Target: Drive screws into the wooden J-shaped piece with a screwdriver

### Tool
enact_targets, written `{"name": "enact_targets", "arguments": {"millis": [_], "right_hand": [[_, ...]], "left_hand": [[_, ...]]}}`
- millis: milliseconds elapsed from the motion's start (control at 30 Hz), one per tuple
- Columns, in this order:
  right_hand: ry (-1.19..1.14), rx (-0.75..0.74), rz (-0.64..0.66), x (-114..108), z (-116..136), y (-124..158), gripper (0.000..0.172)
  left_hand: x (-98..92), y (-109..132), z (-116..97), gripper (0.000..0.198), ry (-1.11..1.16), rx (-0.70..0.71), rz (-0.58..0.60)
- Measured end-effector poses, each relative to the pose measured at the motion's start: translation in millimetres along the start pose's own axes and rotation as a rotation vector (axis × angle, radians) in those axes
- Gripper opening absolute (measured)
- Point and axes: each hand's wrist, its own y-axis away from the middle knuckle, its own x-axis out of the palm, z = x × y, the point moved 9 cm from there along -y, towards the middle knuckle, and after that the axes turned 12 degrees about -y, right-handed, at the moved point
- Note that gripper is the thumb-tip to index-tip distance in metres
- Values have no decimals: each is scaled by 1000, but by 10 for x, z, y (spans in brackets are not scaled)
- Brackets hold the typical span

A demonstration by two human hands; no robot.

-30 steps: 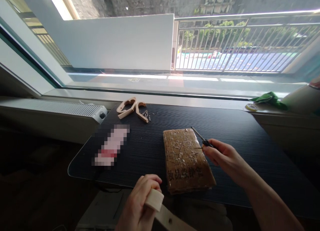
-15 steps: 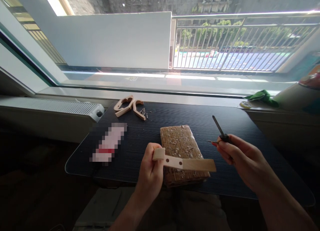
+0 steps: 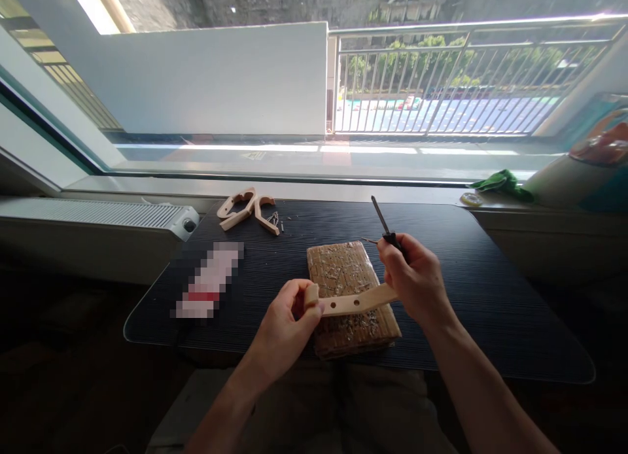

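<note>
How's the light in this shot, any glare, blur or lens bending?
Head view: backlit by the window, so the black table reads dark; a glare band crosses mid-frame; left hand, right hand, screwdriver and wooden strip are sharp; one patch on the table is pixelated; the wide lens splays the railing.

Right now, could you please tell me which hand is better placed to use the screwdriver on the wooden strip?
Probably the right hand: it grips the screwdriver beside the wooden strip, whose other end the left hand pinches.
</note>
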Motion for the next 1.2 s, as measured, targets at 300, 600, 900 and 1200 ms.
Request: {"name": "enact_targets", "arguments": {"millis": [300,600,900,1200], "right_hand": [[-130,-34,16,48,144,-20,19],[-196,39,44,-8,27,137,20],[-244,104,76,10,-132,179,19],[-38,83,133,-23,-251,283,18]], "left_hand": [[-273,49,-99,29,98,96,-44],[-293,229,-189,19,-30,159,-41],[-250,236,-123,17,-65,176,-37],[-67,302,120,24,-34,110,-6]]}}
